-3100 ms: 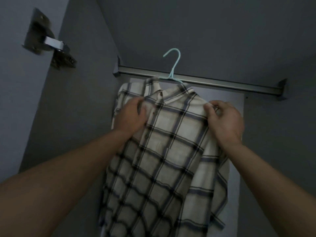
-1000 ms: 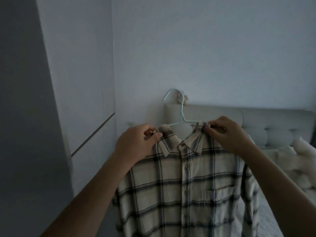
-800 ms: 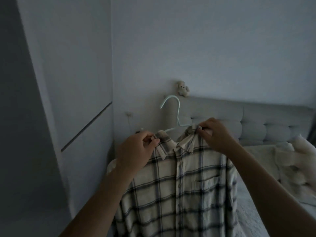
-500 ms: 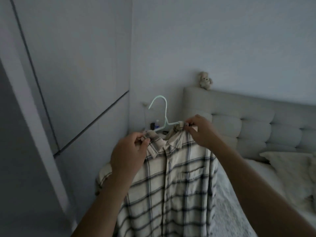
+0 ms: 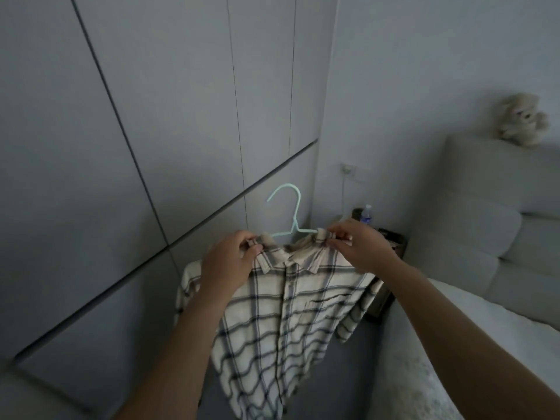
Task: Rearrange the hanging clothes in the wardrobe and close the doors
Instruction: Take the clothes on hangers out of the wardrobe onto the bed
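Note:
A cream plaid shirt (image 5: 288, 322) hangs on a light green hanger (image 5: 289, 218), held up in the air in front of grey wardrobe doors (image 5: 145, 140). My left hand (image 5: 230, 265) pinches the shirt's left shoulder beside the collar. My right hand (image 5: 354, 245) pinches the right shoulder near the collar. The hanger's hook is free and points up, touching nothing. The wardrobe rail is out of view.
A bed (image 5: 448, 359) with a padded grey headboard (image 5: 491, 225) fills the right side. A plush toy (image 5: 521, 119) sits on top of the headboard. A dark bedside stand (image 5: 391, 247) with a water bottle (image 5: 366, 213) stands in the corner.
The shirt came off the wardrobe rail and is carried in both hands. My view swung left from the bed toward the wardrobe fronts, and the shirt hangs lower and more tilted.

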